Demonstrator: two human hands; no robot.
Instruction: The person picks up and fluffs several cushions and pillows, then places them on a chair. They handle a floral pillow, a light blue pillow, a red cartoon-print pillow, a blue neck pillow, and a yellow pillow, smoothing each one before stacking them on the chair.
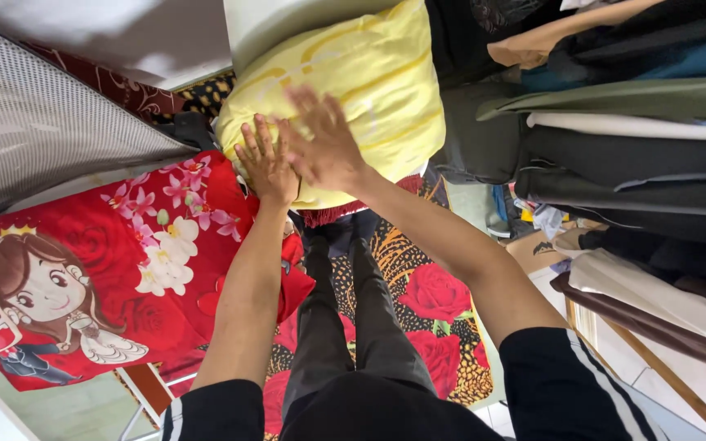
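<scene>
The palms of both hands are hidden, since only their backs face the camera, and the top of the yellow pillow [353, 90] is cut off by the upper edge of the frame. What the pillow rests against cannot be made out. The left hand [265, 166] lies flat on the pillow's lower left part, fingers [256, 139] straight and slightly spread. The right hand [324, 145] presses on the middle of the pillow just beside it, fingers fanned wide; neither hand grips the fabric.

To the right, a row of hanging clothes [631, 139] (dark, green, white and brown) crowds close to the pillow's edge, leaving little room on that side. To the left lies a red blanket [100, 269] with flowers and cartoon figures, and above it a grey mesh panel [34, 122].

Below, the person's legs in dark trousers [353, 318] stand on a rug [439, 302] with red roses on a spotted pattern.
</scene>
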